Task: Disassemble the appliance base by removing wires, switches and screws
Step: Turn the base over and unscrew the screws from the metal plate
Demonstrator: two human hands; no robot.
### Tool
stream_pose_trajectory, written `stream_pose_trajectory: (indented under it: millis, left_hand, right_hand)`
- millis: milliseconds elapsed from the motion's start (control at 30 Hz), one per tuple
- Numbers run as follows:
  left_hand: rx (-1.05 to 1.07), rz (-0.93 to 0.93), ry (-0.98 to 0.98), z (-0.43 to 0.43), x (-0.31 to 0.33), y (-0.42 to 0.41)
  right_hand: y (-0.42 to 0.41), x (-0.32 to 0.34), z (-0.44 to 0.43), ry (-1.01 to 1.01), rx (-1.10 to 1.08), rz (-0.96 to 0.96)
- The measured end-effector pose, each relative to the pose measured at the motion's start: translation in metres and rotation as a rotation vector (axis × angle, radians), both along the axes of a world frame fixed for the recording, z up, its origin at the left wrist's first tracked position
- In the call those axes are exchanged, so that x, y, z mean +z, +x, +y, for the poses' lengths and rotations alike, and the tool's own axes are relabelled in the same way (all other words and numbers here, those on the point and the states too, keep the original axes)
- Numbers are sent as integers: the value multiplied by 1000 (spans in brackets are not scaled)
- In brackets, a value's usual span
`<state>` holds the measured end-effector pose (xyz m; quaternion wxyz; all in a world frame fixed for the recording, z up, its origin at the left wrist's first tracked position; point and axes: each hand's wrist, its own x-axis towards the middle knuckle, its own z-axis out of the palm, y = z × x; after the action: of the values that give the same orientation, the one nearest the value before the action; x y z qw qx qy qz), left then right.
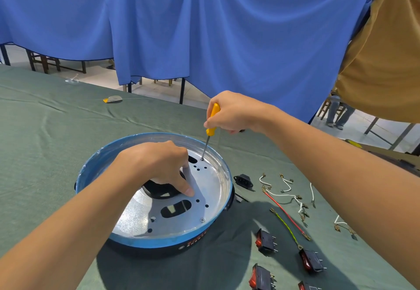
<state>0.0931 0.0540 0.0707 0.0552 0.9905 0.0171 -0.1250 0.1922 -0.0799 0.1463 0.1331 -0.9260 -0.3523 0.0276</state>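
Sitting on the green cloth (56, 130), the round appliance base (159, 242) fills the middle. The left hand (154, 162) rests on its metal plate (211, 189), thumb pressed flat and the other fingers curled with their tips hidden, so I cannot tell if it grips. The right hand (231, 112) grips a yellow screwdriver (212, 121). The lowest of the red switches (266, 241) beside the base are cut off. The driver's tip covers a screw (202, 159).

Makeshift workshop: cloth-covered table (56, 130) behind hung blue sheets (204, 28).
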Motion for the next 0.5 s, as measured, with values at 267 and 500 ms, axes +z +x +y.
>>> stream_pose_trajectory:
  millis: [267, 500]
  left_hand:
    - [5, 2, 15, -1, 0, 1]
    - [1, 3, 6, 1, 0, 1]
  right_hand:
    - [1, -6, 2, 21, -22, -101]
    - [1, -7, 2, 12, -110, -146]
